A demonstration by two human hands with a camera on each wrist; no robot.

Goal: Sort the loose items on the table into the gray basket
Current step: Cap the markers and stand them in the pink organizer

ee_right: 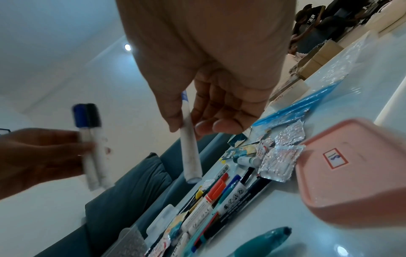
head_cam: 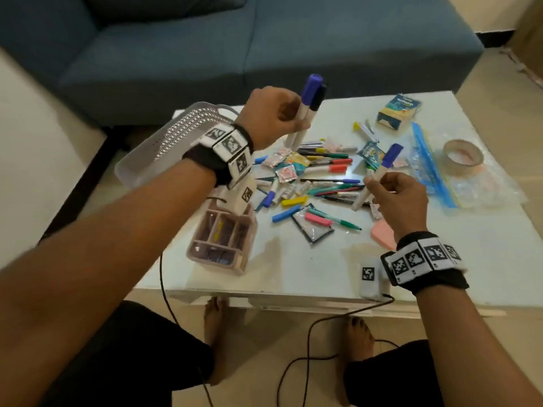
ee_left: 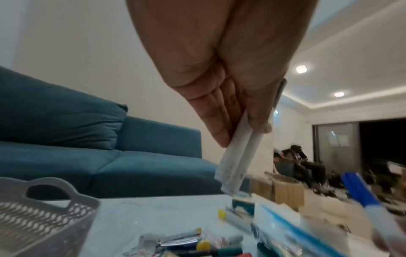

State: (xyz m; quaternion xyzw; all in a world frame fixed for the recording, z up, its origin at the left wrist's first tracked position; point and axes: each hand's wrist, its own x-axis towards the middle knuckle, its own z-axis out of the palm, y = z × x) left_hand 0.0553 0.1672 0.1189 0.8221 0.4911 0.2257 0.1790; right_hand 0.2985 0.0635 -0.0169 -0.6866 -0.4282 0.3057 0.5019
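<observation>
My left hand (head_cam: 282,118) is raised above the table and grips two white markers (head_cam: 308,113) upright, one with a blue cap, one with a black cap; their barrels (ee_left: 235,156) stick out below the fingers (ee_left: 211,118). My right hand (head_cam: 393,198) pinches a third white marker with a blue cap (head_cam: 379,171), its barrel (ee_right: 191,156) hanging down over the pile. The gray basket (head_cam: 164,142) sits at the table's left edge, behind my left wrist. A pile of pens, markers and foil packets (head_cam: 317,177) lies mid-table.
A pink compartment organizer (head_cam: 220,239) stands at the front left. A pink lid (ee_right: 351,173) lies near my right hand. A tape roll (head_cam: 462,157), a blue zip bag (head_cam: 432,168) and a small box (head_cam: 399,111) are at the right. A blue sofa (head_cam: 205,48) is behind the white table (head_cam: 293,274).
</observation>
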